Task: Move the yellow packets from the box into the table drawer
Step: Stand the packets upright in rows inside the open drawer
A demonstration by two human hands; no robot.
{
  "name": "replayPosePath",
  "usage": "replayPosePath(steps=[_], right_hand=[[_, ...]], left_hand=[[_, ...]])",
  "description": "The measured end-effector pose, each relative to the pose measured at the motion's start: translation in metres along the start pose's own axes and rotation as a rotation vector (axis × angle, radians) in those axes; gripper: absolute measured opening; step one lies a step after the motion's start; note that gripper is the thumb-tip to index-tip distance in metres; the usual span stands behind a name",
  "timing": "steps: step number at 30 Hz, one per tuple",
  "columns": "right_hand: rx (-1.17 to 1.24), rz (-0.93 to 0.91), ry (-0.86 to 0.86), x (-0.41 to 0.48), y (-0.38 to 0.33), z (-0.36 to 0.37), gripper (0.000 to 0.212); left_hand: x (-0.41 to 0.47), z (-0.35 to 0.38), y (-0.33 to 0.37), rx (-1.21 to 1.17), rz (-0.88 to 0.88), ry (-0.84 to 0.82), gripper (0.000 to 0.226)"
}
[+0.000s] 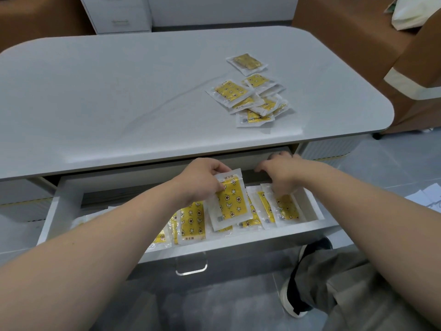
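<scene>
Table [119,91]: smooth pale grey top, matte, rounded corners, faint marbled streak across it. Below the front edge, a white drawer [238,244] stands pulled open, flat-walled, with a clear squared-off loop handle [191,266] on its face. Inside the drawer: a row of flat yellow packets [193,223], glossy clear-and-white film pouches with a yellow panel printed in small stars, moons and flower shapes; they lean and overlap one another from the left-middle to the right wall. Left hand [202,180] is over the drawer's middle, thumb and fingers pinched on the upper edge of one packet [229,201], which stands tilted above the row. Right hand [281,173] reaches into the drawer's right end, fingers curled down onto the tops of the packets there [286,209]; whether it grips one or only presses, cannot tell. On the tabletop, right of centre, a loose heap of the same packets [253,99] lies flat and overlapping, one a little apart at the far side. Cardboard boxes [358,32] stand beyond the table's right corner.
</scene>
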State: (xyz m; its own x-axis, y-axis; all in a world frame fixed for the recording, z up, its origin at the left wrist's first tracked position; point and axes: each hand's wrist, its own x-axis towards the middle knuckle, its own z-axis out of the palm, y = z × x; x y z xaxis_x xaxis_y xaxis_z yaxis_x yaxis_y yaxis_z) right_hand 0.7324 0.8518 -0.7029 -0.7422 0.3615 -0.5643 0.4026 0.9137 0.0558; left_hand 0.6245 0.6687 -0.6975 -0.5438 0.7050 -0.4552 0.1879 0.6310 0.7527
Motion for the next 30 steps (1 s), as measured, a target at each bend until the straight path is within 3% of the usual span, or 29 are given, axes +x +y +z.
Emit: replayPosePath(steps=[2,5,9,13,16,18,24,28,30], right_hand=[[0.330,-0.122,-0.142,-0.006,-0.010,-0.012,0.075],[0.722,-0.217,-0.254,-0.010,-0.019,-0.015,0.046],[0.715,-0.073,-0.140,0.001,-0.010,-0.006,0.032],[0.593,0.190,-0.324,0.005,0.013,0.000,0.021],[0.764,0.357,-0.369,0.009,0.016,0.014,0.009],[0.702,0.397,-0.350,0.013,0.010,0.021,0.016],[0.135,0.378,-0.208,0.002,-0.011,0.020,0.041],[-0.029,0.288,-0.184,-0.005,-0.028,0.002,0.029],[-0.001,0.216,-0.164,-0.009,-0.038,-0.020,0.022]], left_hand=[[0.001,0.000,0.000,-0.033,0.008,0.008,0.031],[0.002,0.001,-0.001,-0.046,0.038,0.034,0.033],[0.001,0.001,-0.006,-0.057,0.089,0.078,0.031],[0.000,-0.001,-0.009,0.043,0.180,0.136,0.019],[-0.001,-0.001,-0.007,0.076,0.212,0.148,0.015],[-0.001,0.000,-0.006,0.102,0.222,0.148,0.015],[-0.002,0.002,-0.006,0.174,0.302,0.176,0.013],[-0.003,0.000,0.000,0.152,0.377,0.256,0.011],[0.000,-0.003,0.003,0.154,0.419,0.315,0.011]])
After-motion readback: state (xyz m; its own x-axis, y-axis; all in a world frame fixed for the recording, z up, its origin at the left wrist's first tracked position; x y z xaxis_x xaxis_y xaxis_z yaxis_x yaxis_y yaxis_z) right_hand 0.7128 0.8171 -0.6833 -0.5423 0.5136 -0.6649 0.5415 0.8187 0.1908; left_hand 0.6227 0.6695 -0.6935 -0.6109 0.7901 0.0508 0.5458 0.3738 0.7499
